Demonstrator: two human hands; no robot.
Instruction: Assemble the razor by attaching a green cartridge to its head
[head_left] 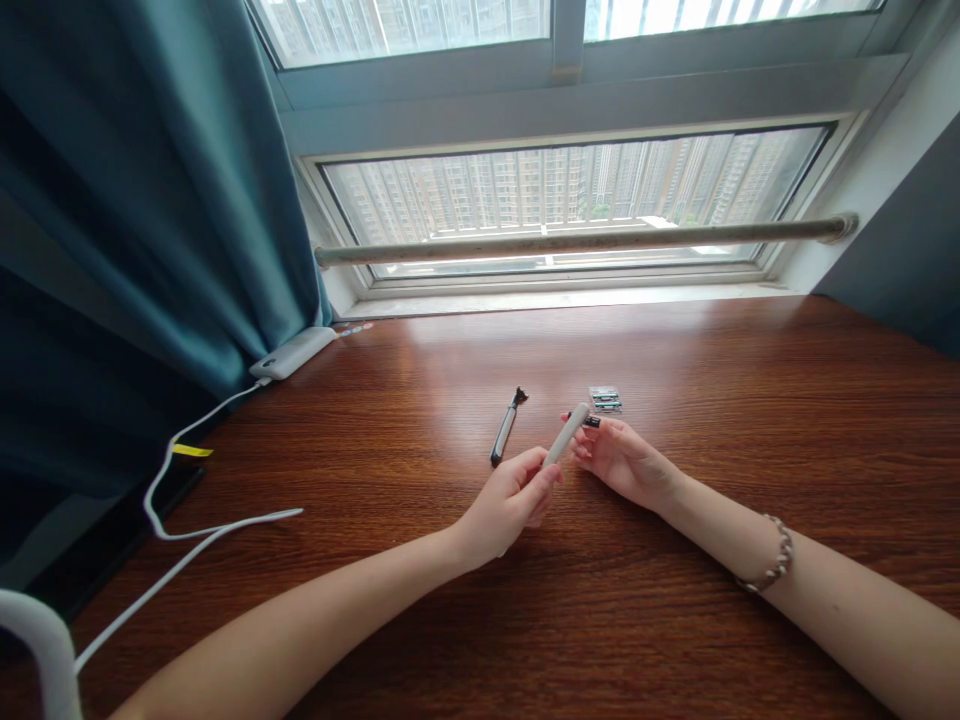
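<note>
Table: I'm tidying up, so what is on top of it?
On the table lie a tool, a clear pack, a white cable and, by the curtain, a white box. What the left hand, right hand and curtain cover can't be seen.

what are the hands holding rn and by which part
The left hand holds a grey handle by its lower end. The right hand has a small black piece at its fingertips; its exact grip cannot be told.
</note>
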